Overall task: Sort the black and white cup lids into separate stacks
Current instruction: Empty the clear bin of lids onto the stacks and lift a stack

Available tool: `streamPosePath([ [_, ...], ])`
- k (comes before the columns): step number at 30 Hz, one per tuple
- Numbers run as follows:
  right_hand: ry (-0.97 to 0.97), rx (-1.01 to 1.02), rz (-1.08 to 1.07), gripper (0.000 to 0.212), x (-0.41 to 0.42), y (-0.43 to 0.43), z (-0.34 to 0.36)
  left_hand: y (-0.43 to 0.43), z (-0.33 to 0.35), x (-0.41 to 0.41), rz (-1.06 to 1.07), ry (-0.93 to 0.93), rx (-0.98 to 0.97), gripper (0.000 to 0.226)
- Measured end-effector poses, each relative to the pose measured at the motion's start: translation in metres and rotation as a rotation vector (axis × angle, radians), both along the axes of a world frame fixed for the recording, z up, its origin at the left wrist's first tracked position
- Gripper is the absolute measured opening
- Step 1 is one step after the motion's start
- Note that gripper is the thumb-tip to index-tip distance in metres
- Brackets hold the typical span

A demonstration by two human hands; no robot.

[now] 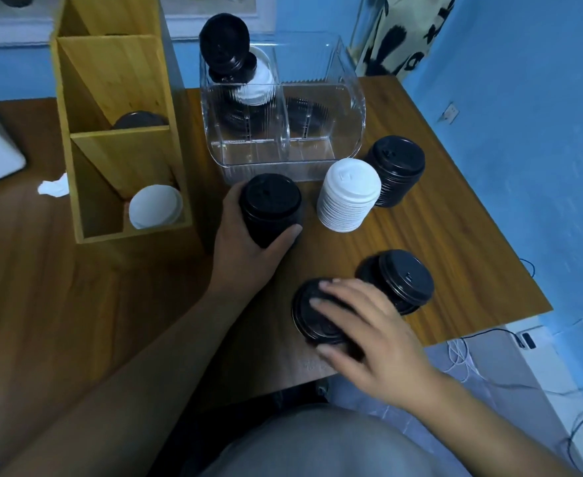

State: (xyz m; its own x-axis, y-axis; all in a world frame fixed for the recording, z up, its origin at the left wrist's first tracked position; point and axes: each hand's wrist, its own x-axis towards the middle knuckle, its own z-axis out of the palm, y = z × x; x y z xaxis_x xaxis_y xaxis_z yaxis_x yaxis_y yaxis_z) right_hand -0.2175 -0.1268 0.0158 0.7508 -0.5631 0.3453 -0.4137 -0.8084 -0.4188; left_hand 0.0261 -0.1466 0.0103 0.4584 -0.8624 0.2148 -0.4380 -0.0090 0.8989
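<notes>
**Black lids in both hands, the pile near you not yet gathered**

Black is the colour you are working on. Nearest you, at the desk's (472, 256) front edge, your right hand (369, 332) lies over a loose black lid (309, 318). The fingers are spread and bent across its top and the thumb is hooked at the near rim, so it grips the lid rather than resting flat. The frame is blurred there, and I cannot tell whether one lid or several sit under your palm. Just beside it, to the right, is a low black pile (405, 280), slightly skewed.

Further in, your left hand (248, 246) wraps the tall black stack (271, 208), thumb across its front, holding it upright on the desk. My reading is that you are steadying this stack to receive the lid. The next move calls for lifting the lid clear, carrying it over and seating it square on top so it nests.

Beyond stand the white stack (348, 196) and, touching it behind, a second black stack (395, 170). Furthest back, the clear organiser (321, 166) holds black and white lids mixed together, so sorting is likely not finished. The wooden holder (111, 80) keeps a white lid (155, 206) in its front slot.
</notes>
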Motion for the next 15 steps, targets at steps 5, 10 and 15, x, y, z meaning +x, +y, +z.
streamPosePath([
  [5, 0.238, 0.153, -0.106, 0.088, 0.014, -0.019, 0.021, 0.000, 0.001, 0.000, -0.012, 0.005, -0.019, 0.089],
  [10, 0.203, 0.229, -0.084, 0.087, 0.018, -0.025, 0.030, 0.001, 0.000, 0.001, -0.014, 0.009, -0.025, 0.089],
  [15, -0.235, 0.488, -0.256, 0.068, -0.007, -0.042, 0.062, -0.001, -0.001, 0.000, -0.011, 0.011, -0.003, 0.090],
])
